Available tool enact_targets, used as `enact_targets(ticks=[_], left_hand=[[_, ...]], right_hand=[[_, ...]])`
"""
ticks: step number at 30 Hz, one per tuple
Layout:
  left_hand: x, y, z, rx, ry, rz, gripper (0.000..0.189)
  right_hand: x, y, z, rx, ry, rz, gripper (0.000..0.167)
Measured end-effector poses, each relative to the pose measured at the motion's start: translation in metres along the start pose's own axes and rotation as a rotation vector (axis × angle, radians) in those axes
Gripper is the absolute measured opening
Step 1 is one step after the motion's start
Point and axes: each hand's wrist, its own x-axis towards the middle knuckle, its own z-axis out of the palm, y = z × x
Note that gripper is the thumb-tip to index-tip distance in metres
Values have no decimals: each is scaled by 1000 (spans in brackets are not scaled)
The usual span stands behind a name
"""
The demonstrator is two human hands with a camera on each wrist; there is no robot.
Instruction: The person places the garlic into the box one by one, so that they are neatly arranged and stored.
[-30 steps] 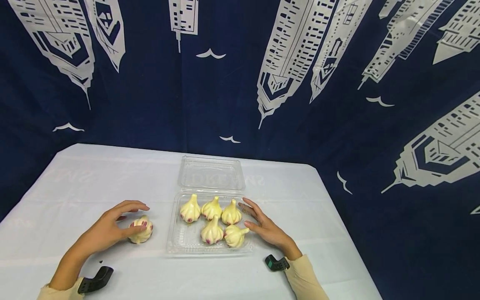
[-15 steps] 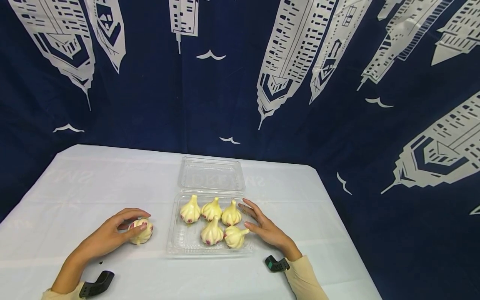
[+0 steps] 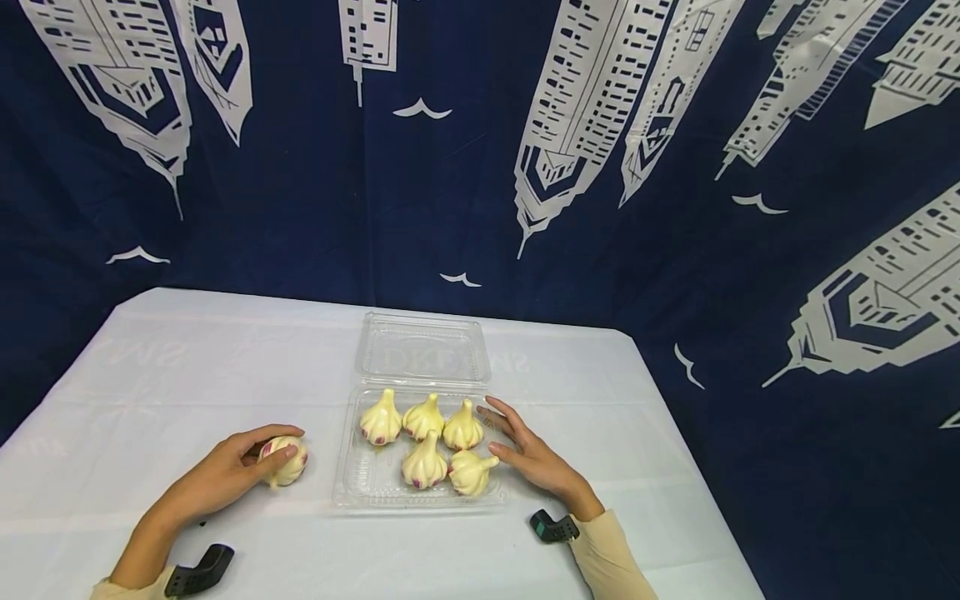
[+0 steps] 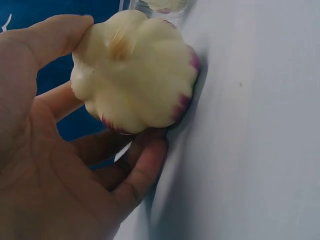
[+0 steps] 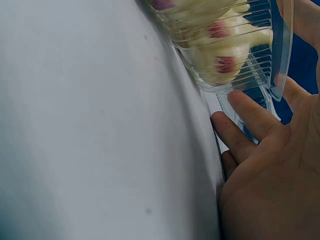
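My left hand (image 3: 225, 473) curls its thumb and fingers round a garlic bulb (image 3: 285, 463) with purple-streaked skin, left of the container. In the left wrist view, the bulb (image 4: 135, 70) sits between thumb and fingers, close to the white cloth. A clear plastic clamshell container (image 3: 382, 493) lies with its lid up at the middle, holding several pale garlic bulbs (image 3: 424, 463) in two rows. My right hand (image 3: 538, 457) rests at the container's right side with loosely bent fingers. In the right wrist view, its fingertips (image 5: 240, 100) lie right by the container's ribbed wall (image 5: 250, 65).
The transparent lid (image 3: 422, 348) lies folded back behind the container. White cloth covers the table (image 3: 600, 392). A dark blue curtain (image 3: 315, 208) printed with white buildings hangs behind and to the right. Each wrist wears a black band (image 3: 199, 570).
My left hand has come down over the loose garlic bulb and closed round it, tilting its stem from away to towards me. My right hand and the container have stayed put.
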Motion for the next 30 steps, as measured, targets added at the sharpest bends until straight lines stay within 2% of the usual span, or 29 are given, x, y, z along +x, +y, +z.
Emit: enact_targets(ticks=[3,7,12,17,22,30], left_hand=[[0,0,0,-70,-17,13,41],[0,1,0,-108,10,17,42],[1,1,1,-121,53,28,42],[1,4,0,-81,100,55,40],[3,8,-1,-104,95,67,41],[6,17,2,-137,115,123,40]], right_hand=[[0,0,-1,-12,8,8,71],[0,0,-1,-16,11,16,72],[0,1,-1,-3,8,12,71],[0,1,0,8,3,1,71],[0,-1,1,7,-4,-8,70],[-1,-1,1,1,-1,-3,70]])
